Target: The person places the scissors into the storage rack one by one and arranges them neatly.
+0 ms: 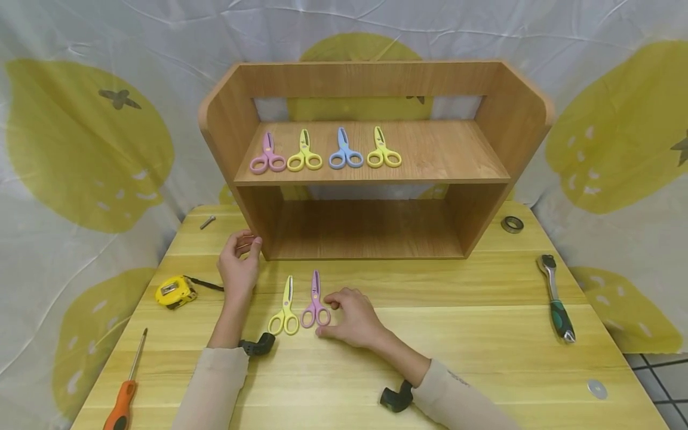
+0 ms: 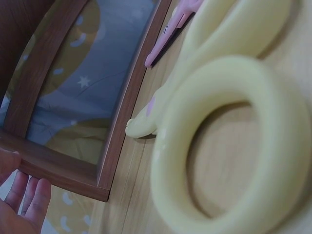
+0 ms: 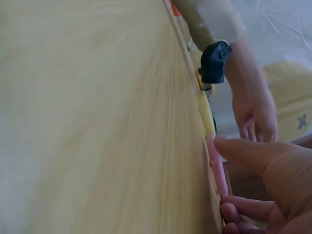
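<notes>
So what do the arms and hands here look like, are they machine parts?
No, they're a person's: the left hand and right hand are bare, without gloves. Both arms wear long beige sleeves, the right one with a small dark marking. A chunky, angled black device sits at each wrist; I see no cables.

Worn on the head, a camera is looking forward and down, framing the wooden shelf (image 1: 441, 149), bench (image 1: 457, 340), left hand (image 1: 240, 263) and right hand (image 1: 353, 319). The left-wrist camera is facing the shelf from very near the bench's yellow scissors (image 2: 169, 165), while the right-wrist camera is skimming the bench, tilted, toward the left hand. All three views are sharing the purple scissors (image 1: 315, 297).
</notes>
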### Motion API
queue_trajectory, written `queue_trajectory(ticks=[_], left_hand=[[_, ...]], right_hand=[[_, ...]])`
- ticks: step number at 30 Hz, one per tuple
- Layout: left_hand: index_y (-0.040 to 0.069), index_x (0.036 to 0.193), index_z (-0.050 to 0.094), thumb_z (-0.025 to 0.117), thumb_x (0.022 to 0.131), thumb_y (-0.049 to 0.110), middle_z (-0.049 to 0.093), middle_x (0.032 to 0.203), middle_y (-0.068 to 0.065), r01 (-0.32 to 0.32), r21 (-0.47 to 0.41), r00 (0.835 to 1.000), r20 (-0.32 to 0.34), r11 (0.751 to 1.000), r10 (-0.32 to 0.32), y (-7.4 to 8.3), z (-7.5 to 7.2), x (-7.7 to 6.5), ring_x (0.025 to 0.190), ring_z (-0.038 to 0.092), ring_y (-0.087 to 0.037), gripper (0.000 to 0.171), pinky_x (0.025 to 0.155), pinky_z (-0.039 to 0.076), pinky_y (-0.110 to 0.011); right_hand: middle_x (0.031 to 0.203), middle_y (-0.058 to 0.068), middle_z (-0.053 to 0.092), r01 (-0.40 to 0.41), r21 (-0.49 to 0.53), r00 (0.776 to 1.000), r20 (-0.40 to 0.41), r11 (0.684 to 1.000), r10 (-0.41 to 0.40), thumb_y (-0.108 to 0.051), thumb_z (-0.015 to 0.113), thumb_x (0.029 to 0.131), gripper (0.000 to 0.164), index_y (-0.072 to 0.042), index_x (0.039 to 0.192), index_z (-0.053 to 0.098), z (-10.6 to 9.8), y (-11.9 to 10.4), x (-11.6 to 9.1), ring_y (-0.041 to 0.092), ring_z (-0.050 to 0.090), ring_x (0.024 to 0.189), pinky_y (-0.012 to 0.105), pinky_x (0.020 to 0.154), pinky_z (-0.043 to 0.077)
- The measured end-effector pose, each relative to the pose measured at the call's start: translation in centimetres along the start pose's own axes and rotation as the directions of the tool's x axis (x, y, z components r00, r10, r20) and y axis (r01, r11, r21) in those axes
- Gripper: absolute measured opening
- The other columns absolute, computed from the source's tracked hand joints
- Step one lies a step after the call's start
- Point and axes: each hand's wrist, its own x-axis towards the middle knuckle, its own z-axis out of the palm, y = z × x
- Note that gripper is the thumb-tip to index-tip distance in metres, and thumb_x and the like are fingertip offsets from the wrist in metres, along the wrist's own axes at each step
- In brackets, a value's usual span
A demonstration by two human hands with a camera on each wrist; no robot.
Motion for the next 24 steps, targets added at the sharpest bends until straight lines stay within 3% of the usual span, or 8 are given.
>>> queue_trajectory(ticks=[5, 13, 24], left_hand=[[0.015, 0.122, 0.068, 0.069, 0.100, 0.025, 0.071, 0.112, -0.005, -0.005, 0.002, 1.000, 0.004, 1.000, 0.005, -0.02, -0.12, 0.00, 0.100, 0.068, -0.012, 0.024, 0.071, 0.052, -0.013], [0.011, 0.122, 0.069, 0.070, 0.100, 0.023, 0.072, 0.112, -0.010, -0.030, -0.015, 1.000, 0.008, 0.999, 0.030, 0.01, -0.09, -0.03, 0.100, 0.069, -0.017, 0.025, 0.072, 0.052, -0.012], [0.016, 0.123, 0.068, 0.069, 0.100, 0.026, 0.071, 0.113, -0.004, 0.000, 0.002, 1.000, 0.008, 1.000, 0.000, -0.13, -0.04, -0.01, 0.101, 0.068, -0.013, 0.025, 0.077, 0.052, -0.017]], right_hand=[[0.097, -0.008, 0.063, -0.017, -0.039, 0.999, -0.044, 0.999, 0.016, -0.040, 0.093, 0.073, 0.059, -0.015, 0.122, 0.073, 0.63, -0.31, 0.02, 0.010, 0.051, 0.092, 0.033, 0.088, 0.043], [0.091, -0.007, 0.065, -0.068, -0.040, 0.990, -0.124, 0.997, 0.062, -0.030, 0.087, 0.077, 0.034, -0.015, 0.106, 0.077, 0.88, -0.89, 0.13, 0.012, 0.055, 0.090, 0.031, 0.080, 0.044], [0.091, -0.002, 0.067, -0.132, 0.067, 0.983, -0.123, 0.989, 0.139, -0.026, 0.086, 0.075, 0.034, -0.011, 0.103, 0.074, 0.25, -0.98, 0.36, 0.011, 0.058, 0.081, 0.027, 0.067, 0.049]])
